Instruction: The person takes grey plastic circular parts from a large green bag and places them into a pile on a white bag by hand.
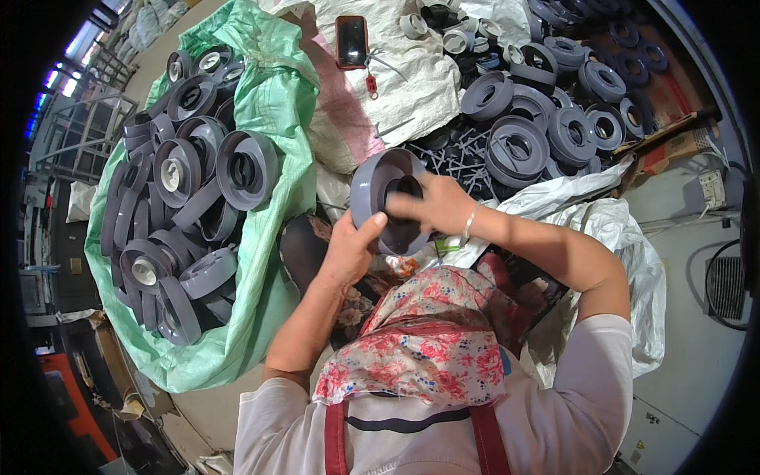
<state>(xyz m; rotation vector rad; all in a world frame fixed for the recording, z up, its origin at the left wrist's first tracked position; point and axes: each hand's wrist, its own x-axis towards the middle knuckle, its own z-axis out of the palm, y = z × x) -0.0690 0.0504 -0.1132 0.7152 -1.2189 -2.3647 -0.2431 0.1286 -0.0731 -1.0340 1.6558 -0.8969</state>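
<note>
A grey round plastic ring part (366, 190) is held up in front of my lap, its open side tilted toward me. My left hand (353, 247) is closed on its lower left rim, with the thumb over the edge. Inside the ring sits a dark inner piece, partly hidden by fingers. My right hand (443, 206) reaches in from the right over the ring's opening; its fingers are smeared by motion, so their grip cannot be made out.
On the left, a green woven sack (273, 127) holds several similar grey parts (247, 170). More grey rings (517, 150) are piled at the right, beside thin grey stick-like pieces (469, 162). A phone (351, 42) lies on a white woven sack (427, 87).
</note>
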